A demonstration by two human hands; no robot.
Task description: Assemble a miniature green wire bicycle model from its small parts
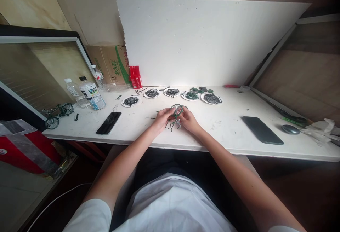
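Clock centred on the small bicycle model [170,125], at the hands over the white table [231,133]; whether it touches the surface, cannot tell. Its green-rimmed wheel [177,109] stands at 12, thin frame bars at 7; the join between is too fine to read. Left hand [162,119], at 9: thumb and fingers pinching the wheel's near edge, fingertips partly hidden behind it. Right hand [189,119], at 3: fingers curled in against the model, tips covered; cannot tell whether they pinch. Dark bit behind them, unidentifiable. Plates [123,103] of tangled parts from 10 to 2, single pieces indistinct. Far 9: another bicycle [66,109], dark against the table's edge. Far 3: crumpled clear plastic [322,127], cut by the frame edge.
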